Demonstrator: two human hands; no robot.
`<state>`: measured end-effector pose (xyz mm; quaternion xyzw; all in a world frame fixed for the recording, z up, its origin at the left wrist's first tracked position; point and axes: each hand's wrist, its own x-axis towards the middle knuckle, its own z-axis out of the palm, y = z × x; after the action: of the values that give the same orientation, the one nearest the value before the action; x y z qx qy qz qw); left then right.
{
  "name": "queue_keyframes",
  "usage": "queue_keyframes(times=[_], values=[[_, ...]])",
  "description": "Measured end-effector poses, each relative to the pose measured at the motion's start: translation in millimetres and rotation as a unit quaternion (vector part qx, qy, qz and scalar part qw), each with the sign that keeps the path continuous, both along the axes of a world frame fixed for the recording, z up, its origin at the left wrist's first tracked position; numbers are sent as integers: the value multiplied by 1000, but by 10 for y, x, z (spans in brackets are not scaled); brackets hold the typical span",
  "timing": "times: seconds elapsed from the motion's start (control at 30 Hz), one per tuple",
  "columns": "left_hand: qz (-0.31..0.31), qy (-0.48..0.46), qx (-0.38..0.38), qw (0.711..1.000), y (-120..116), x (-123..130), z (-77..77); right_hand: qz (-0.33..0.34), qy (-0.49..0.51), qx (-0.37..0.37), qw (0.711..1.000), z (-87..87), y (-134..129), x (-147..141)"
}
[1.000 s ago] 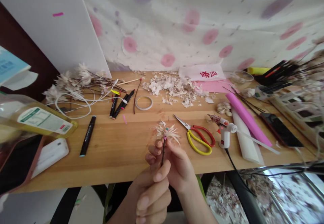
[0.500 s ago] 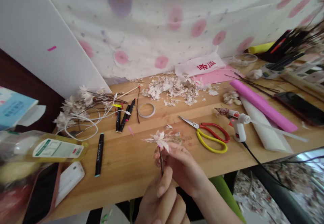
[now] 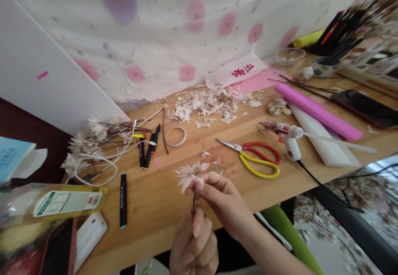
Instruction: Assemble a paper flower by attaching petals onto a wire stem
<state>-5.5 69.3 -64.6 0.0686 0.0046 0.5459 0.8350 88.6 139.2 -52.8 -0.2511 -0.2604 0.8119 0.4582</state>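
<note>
we held a pale flower [image 3: 190,174] above the front half of the wooden counter [image 3: 149,221], its petals spread wide at the top of a dark stem [image 3: 195,198]. our left hand [image 3: 197,244] had its fingers closed around the lower stem, while our right hand [image 3: 226,202] pinched the flower near its base, beside a small pink mark.

a few loose petals [image 3: 205,154] lay on the wood just beyond the bloom. to the right of it we had scissors [image 3: 238,147] with one red and one yellow handle, and past them a white glue gun [image 3: 292,144] showing a red light. farther back, a heap of pale scraps [image 3: 202,107] spread out in front of a white packet [image 3: 226,73] with red characters. on our left, a tape roll [image 3: 184,137] lay near several black markers [image 3: 157,138], with another marker [image 3: 123,200] lying apart, nearer to us.
</note>
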Motion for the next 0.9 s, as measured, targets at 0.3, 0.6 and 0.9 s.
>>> queue_keyframes(times=[0.3,0.6,0.9], values=[[69,70,60,993,-46,-73,74,-38,-30,-4,999,-27,5,42],[126,270,-15,955,-223,-261,8,-51,-44,22,997,-29,-68,48],[163,341,-72,923,-298,-196,87,-45,-56,78,994,13,-145,81]])
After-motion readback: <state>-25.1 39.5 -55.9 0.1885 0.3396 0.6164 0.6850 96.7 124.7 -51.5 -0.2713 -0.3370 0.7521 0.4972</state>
